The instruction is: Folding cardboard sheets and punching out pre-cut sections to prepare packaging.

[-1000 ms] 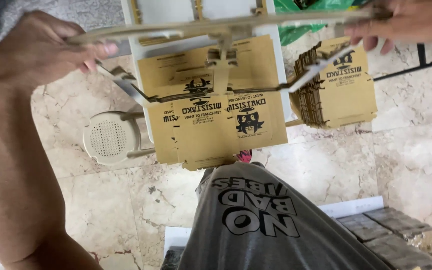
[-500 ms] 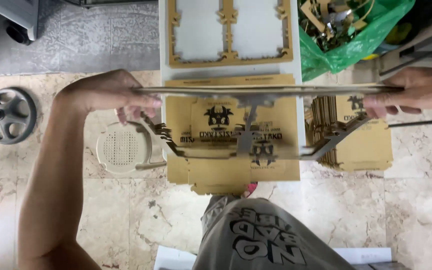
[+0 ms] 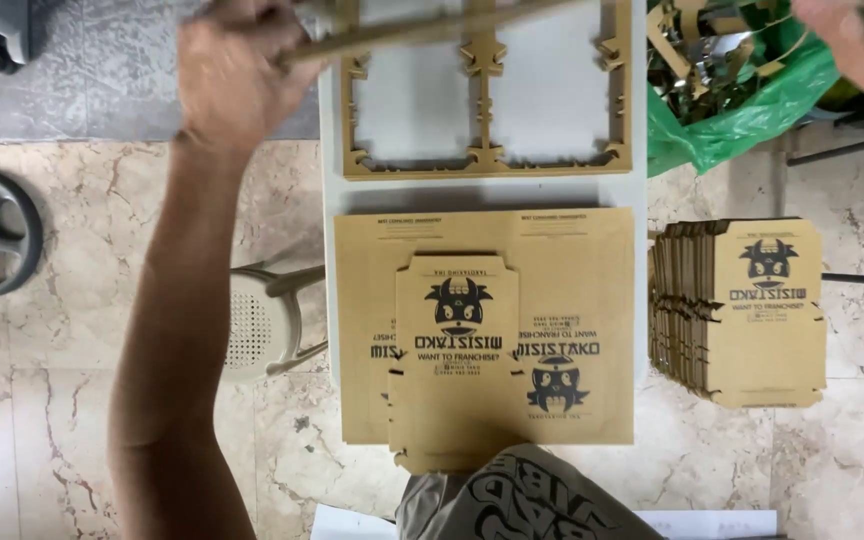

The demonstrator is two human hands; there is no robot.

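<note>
The left hand (image 3: 232, 75), far left, has its fingers closed on one end of a thin brown cardboard waste frame (image 3: 422, 25), held blurred across the far edge. The right hand (image 3: 857, 45) is at the far right corner; its fingers are cut off, so their grip cannot be told. Below lies another cut-out frame (image 3: 487, 160) on the white desk (image 3: 637, 195), then a printed cardboard sheet (image 3: 562, 300) with a die-cut box blank (image 3: 457, 360) on it. A stack of blanks (image 3: 752, 310) stands right, near a green bag (image 3: 742, 115) of scraps.
</note>
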